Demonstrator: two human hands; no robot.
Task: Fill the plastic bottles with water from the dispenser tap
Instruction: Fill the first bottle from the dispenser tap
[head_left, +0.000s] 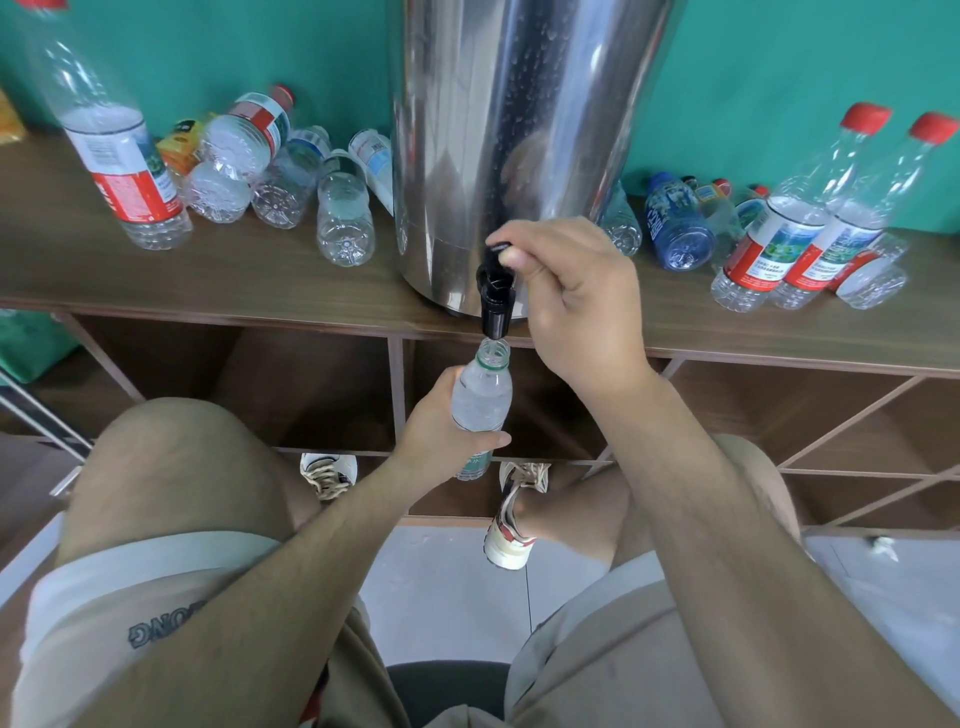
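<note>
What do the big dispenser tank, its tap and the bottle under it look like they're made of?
The dispenser tank looks like polished stainless steel: it has mirror-like reflections, with droplets on it. The tap is black, probably moulded plastic, with a dull sheen. The bottle is thin clear plastic, see-through with a threaded neck.

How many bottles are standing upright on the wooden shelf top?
3: a tall bottle far left; a second bottle and third bottle side by side at the right. The dispenser may hide others.

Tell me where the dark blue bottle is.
Head view: the blue bottle lies on the shelf top, right of the steel dispenser, left of two upright red-capped bottles.
</note>
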